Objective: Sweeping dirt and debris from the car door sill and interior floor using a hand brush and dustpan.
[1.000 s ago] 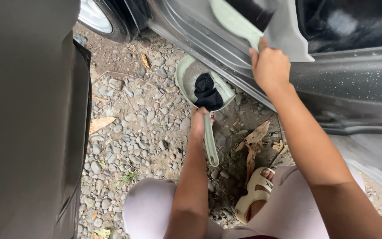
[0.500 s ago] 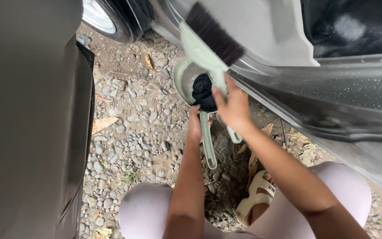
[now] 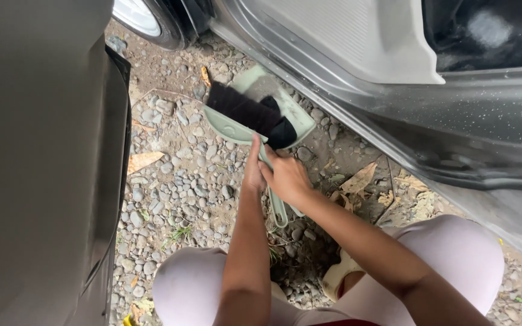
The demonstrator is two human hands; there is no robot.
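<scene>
Gravel strip [image 3: 176, 181]: narrow gap between open car door [image 3: 37, 163] and car sill [image 3: 394, 139].
Dustpan [image 3: 237, 130]: pale green, over gravel near sill.
Brush [image 3: 243, 111]: black bristles, lying in dustpan.
Left hand [image 3: 253, 172]: grip clenched on dustpan handle.
Right hand [image 3: 288, 178]: grip clenched on brush handle.

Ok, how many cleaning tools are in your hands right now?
2: a pale green dustpan held by the left hand, and a dark-bristled brush lying across it, gripped by the right hand. None seem hidden.
</scene>
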